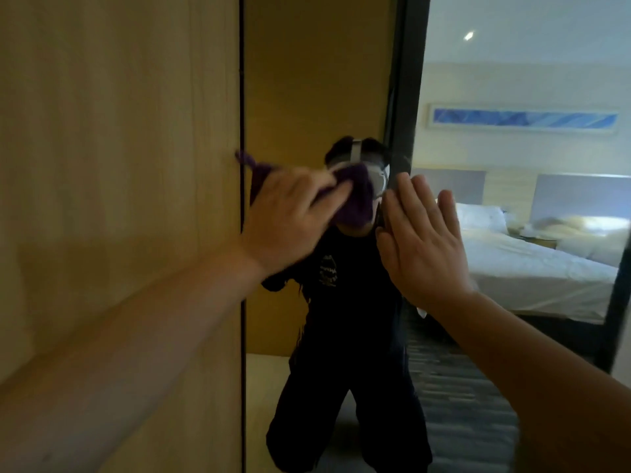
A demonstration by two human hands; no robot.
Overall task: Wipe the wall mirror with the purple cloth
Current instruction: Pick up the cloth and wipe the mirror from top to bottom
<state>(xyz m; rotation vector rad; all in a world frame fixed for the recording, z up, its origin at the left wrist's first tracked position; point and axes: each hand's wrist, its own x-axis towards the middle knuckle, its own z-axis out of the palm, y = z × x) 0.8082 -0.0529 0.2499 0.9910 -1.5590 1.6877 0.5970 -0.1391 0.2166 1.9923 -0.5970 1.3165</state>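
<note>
Purple cloth (pixel 355 196) bunched, blurry, clenched in L hand (pixel 290 213) on mirror (pixel 307 80); R hand (pixel 423 244) flat, fingers released, prob touching glass.

— What's round about here?
— A pale wooden wall panel (pixel 112 165) fills the left side, with a thin dark seam down its right edge.
— And behind us?
— White beds (pixel 532 264) with grey headboards (pixel 580 192), a long blue picture (pixel 524 118), and striped grey carpet (pixel 457 397).

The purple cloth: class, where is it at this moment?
In the head view, the purple cloth is bunched under the left hand against the wall mirror, near its left edge, left of the flat right hand.
</note>
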